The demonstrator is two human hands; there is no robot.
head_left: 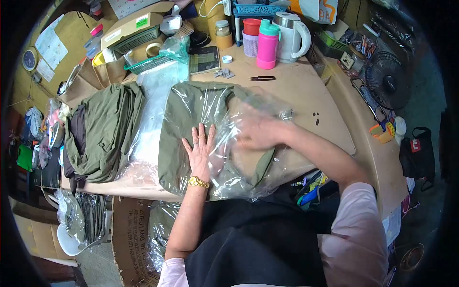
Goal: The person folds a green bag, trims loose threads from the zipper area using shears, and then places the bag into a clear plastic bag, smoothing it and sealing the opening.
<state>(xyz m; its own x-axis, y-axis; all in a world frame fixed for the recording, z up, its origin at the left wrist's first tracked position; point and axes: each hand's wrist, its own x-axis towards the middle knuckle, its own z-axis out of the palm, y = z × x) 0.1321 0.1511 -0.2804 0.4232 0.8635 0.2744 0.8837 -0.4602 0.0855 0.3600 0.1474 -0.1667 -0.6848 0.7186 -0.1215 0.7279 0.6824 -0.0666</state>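
Observation:
An olive green garment (184, 107) lies on the table inside a clear plastic bag (282, 158). My left hand (200, 148), with a gold watch at the wrist, rests flat on the bagged garment with its fingers spread. Over the right part of the bag is my right hand (256, 129), smeared by motion and partly behind shiny plastic, so its fingers cannot be made out. A green strap of the garment runs near the table's front edge. More olive garments (107, 124) are piled at the left, beside a stack of clear plastic bags (153, 105).
Small black scissors (262, 78) lie behind the bag. At the back stand a pink bottle (267, 48), a kettle (289, 38) and a green basket (146, 64). A fan (387, 79) is at the right. An open cardboard box (129, 234) stands below the table's front edge.

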